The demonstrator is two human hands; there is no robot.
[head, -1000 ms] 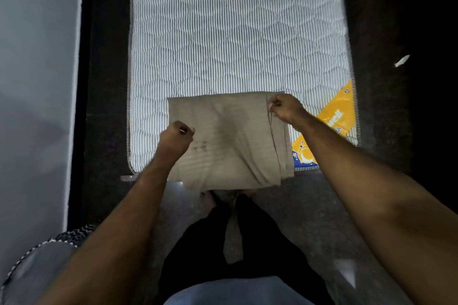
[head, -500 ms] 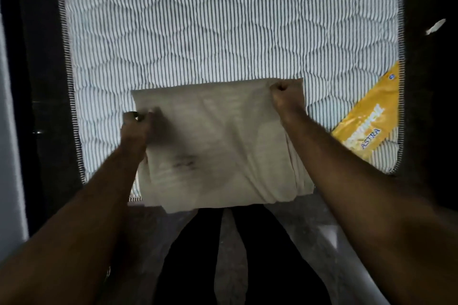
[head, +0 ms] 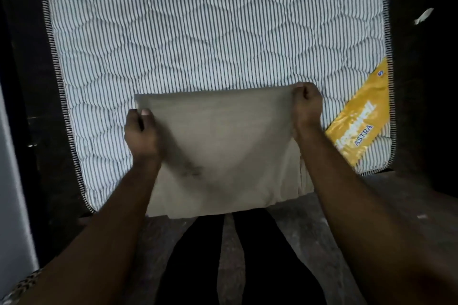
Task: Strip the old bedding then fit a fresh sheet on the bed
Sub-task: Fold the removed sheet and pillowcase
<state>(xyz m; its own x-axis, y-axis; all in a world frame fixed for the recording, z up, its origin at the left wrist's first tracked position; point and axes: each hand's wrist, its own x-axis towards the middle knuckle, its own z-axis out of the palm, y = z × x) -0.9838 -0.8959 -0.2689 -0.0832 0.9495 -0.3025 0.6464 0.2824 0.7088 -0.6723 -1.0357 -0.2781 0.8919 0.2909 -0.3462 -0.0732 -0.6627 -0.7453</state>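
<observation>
A folded beige sheet (head: pixel 223 146) hangs over the foot end of the bare striped quilted mattress (head: pixel 198 32). My left hand (head: pixel 141 135) grips its left edge near the top corner, thumb on the cloth. At the top right corner my right hand (head: pixel 306 106) holds the sheet in a closed fist. The top edge is stretched straight between the two hands. The sheet's lower part drapes past the mattress edge toward my legs. A faint dark smudge marks the cloth near my left wrist.
A yellow brand label (head: pixel 359 116) sits at the mattress's near right corner. Dark bed frame and floor (head: pixel 409 205) flank the mattress on both sides. A pale wall (head: pixel 12 181) runs along the left. A small white scrap (head: pixel 423 15) lies at the right.
Both hands have moved apart and lifted the sheet's top edge, pulling it taut. The view has closed in on the mattress foot; the cloth at the head end is out of view.
</observation>
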